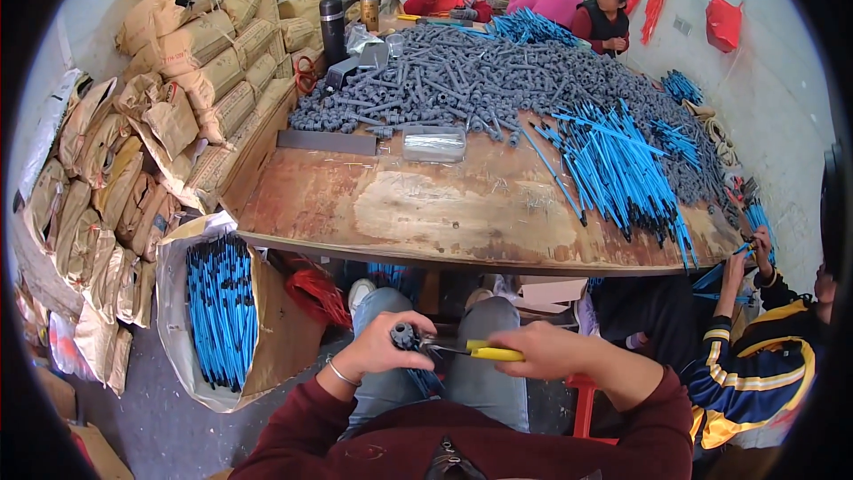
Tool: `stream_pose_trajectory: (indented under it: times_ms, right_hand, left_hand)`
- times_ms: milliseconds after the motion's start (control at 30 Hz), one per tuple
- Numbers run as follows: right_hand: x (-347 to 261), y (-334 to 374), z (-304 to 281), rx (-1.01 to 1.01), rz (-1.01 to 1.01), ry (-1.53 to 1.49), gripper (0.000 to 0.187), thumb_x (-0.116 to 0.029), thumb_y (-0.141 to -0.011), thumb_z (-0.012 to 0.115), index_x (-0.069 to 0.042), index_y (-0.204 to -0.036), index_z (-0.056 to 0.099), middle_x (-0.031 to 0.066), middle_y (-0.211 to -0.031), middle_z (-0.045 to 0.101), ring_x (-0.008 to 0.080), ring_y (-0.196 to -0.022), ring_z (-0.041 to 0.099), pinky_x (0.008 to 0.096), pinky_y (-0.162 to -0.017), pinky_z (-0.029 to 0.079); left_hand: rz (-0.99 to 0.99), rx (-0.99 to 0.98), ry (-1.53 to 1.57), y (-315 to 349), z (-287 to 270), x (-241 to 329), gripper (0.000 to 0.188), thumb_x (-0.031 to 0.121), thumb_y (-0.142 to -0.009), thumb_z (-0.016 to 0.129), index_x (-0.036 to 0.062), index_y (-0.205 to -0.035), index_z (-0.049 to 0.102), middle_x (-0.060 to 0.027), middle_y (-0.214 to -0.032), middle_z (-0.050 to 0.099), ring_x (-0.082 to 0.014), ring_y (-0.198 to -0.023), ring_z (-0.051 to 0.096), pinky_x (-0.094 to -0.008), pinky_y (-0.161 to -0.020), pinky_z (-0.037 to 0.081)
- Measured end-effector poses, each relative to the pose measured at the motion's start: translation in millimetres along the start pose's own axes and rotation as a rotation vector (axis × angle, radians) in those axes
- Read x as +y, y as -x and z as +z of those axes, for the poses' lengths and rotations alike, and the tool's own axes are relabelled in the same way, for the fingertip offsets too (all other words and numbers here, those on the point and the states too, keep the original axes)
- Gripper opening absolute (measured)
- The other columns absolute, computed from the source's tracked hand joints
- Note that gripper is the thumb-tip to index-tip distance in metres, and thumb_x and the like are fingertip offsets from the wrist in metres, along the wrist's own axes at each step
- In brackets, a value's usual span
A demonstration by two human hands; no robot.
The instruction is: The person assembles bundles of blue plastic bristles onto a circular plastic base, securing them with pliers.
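Observation:
Over my lap, my left hand (388, 348) is closed around a dark grey plastic fitting (406, 335), with its end showing between thumb and fingers. My right hand (553, 349) grips pliers (496, 352) by their yellow handles. The metal jaws reach left to the fitting; whether they pinch a pin or part there is too small to tell. Some blue rods (425, 380) show below my left hand, between my knees. In front of me on the wooden table (426, 213) stands a see-through box (434, 144) of thin metal pins.
Grey fittings (462, 80) form a large heap across the table's back. Blue black-tipped rods (613, 169) lie at right; more fill an open sack (218, 311) at left. Paper sacks (191, 40) are stacked at left. A co-worker's sleeve (755, 373) is close on the right; others sit behind.

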State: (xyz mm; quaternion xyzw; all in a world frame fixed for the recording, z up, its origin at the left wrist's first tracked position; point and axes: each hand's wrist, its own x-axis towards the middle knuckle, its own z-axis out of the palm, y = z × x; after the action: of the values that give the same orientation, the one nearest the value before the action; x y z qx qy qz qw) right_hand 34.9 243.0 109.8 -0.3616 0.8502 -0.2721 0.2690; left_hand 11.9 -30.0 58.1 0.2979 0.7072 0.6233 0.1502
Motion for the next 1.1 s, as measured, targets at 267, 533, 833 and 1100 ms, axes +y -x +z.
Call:
stream_pose_trajectory:
  times_ms: [267,533,833,1100]
  right_hand:
    - [31,-1,66,-0.675,0.193,-1.203,0.079,-0.021,-0.074,0.069,0.000,-0.133,0.020,0.0146,-0.086,0.062,0.0245,-0.078,0.062,0.0347,-0.068,0.050]
    - [6,3,42,0.101,0.063,-0.040,0.084,0.006,-0.059,0.052,0.002,-0.135,0.018,0.0236,-0.120,0.041,0.0368,-0.114,0.039,0.0377,-0.096,0.034]
    - [-9,9,21,0.122,-0.071,0.201,0.072,0.009,-0.065,0.047,-0.002,-0.133,0.025,0.0233,-0.111,0.043,0.0380,-0.108,0.043,0.0424,-0.087,0.038]
    - [-16,3,39,0.054,0.172,0.051,0.057,0.006,-0.072,0.052,-0.004,-0.126,0.037,0.0192,-0.104,0.053,0.0360,-0.094,0.054,0.0385,-0.079,0.044]
  left_hand:
    - [0.032,-0.122,0.049,7,3,1,0.033,0.012,-0.059,0.080,0.0035,-0.085,0.062,-0.0031,-0.081,0.060,-0.0121,-0.077,0.056,-0.0261,-0.070,0.046]
    - [0.001,0.061,0.057,3,9,-4,0.031,0.011,-0.058,0.078,0.0015,-0.082,0.060,-0.0044,-0.081,0.059,-0.0124,-0.076,0.056,-0.0256,-0.070,0.044]
    - [0.020,0.024,0.072,5,14,-10,0.031,0.011,-0.061,0.079,0.0019,-0.083,0.060,-0.0028,-0.078,0.060,-0.0091,-0.073,0.055,-0.0225,-0.068,0.044]
    - [0.075,0.045,0.083,12,16,-14,0.029,0.012,-0.063,0.079,0.0029,-0.081,0.059,-0.0017,-0.076,0.060,-0.0082,-0.070,0.055,-0.0219,-0.065,0.044]
